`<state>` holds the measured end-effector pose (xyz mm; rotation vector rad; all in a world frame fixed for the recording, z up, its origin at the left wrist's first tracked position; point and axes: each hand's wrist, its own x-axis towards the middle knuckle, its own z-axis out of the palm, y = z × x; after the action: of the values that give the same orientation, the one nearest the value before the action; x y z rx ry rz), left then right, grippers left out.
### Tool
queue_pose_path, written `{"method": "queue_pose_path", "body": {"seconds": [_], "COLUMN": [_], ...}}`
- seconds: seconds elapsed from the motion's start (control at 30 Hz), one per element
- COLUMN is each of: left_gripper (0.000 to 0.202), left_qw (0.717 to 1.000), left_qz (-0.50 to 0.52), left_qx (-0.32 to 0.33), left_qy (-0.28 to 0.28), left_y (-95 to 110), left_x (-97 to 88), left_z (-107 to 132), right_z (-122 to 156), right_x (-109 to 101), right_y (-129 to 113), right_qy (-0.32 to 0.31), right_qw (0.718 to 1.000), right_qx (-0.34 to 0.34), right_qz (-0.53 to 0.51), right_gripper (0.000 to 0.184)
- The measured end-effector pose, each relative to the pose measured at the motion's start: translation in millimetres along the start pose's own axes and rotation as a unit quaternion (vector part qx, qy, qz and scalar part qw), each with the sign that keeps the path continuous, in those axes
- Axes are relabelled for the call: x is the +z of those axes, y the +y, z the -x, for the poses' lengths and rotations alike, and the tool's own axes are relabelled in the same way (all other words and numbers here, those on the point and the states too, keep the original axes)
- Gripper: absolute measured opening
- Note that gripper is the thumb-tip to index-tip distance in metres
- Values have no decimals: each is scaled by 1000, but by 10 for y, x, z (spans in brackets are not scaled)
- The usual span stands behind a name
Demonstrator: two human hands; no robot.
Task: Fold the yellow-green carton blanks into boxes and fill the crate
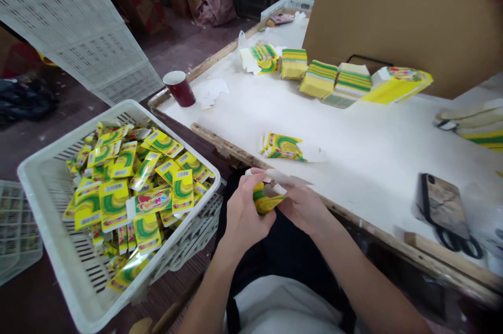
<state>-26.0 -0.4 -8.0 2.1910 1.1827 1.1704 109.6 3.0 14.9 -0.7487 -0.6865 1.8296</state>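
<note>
Yellow-and-green card is what we have between our hands right now: a small carton (267,198), held just in front of the worktop (353,140) edge and over our lap, its white flaps sticking up towards the fingers. Our left hand (245,213) is curled round the carton's left side, fingers closed on it and thumb on top; our right hand (302,205) closes in from the right, fingertips pinching the white flaps, so both hands are gripping the same piece. To fold it well, we judge, the left hand should keep the body square and steady while the right presses each flap along its crease, not across it, so the thin card does not buckle or tear. Just beyond our hands a few flat cartons (285,146) lie on the worktop, within easy reach. To our left the white basket (51,166) is heaped with finished cartons (133,187), near enough to take the next one. Farther back stand stacks (338,79) of blanks, a red cup (178,87) sits at the corner, and a phone (442,203) lies on scissors at the right.
</note>
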Motion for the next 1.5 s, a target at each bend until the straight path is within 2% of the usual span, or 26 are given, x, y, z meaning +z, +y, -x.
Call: {"method": "queue_pose_path", "body": {"seconds": [0.1,0.2,0.27,0.37,0.47,0.67,0.73,0.87,1.03,1.3,1.5], "left_gripper": [72,77,79,70,60,40,39,55,52,53,55], "left_qw": [999,990,985,987,988,985,982,975,974,974,974], "left_qz": [11,44,69,61,28,42,64,115,99,102,100], "left_qx": [-36,-103,-123,-105,-107,-107,-120,-152,-162,-164,-159], "left_qy": [-36,-81,-98,-105,-109,-126,-129,-116,-121,-118,-122], "left_y": [21,40,36,0,-46,-56,-45,-29,-5,29,37], "left_x": [-19,-21,-10,20,47,9,-25,-85,-127,-155,-162], "left_z": [-9,-13,-9,7,25,7,-12,-55,-84,-99,-106], "right_z": [2,37,72,103,94,79,90,108,110,123,118], "right_x": [-48,-93,-100,-94,-99,-114,-115,-133,-162,-152,-177], "right_y": [67,75,46,-3,-14,0,-10,-26,-34,-83,-72], "right_qy": [9,-2,-15,-43,-62,-73,-83,-92,-93,-98,-99], "right_qw": [998,977,938,852,786,725,711,703,708,722,744], "right_qx": [-48,-103,-143,-206,-248,-250,-248,-239,-243,-243,-247], "right_qz": [50,189,314,479,563,637,653,664,657,641,613], "right_gripper": [26,39,52,62,66,59,58,56,41,39,38]}}
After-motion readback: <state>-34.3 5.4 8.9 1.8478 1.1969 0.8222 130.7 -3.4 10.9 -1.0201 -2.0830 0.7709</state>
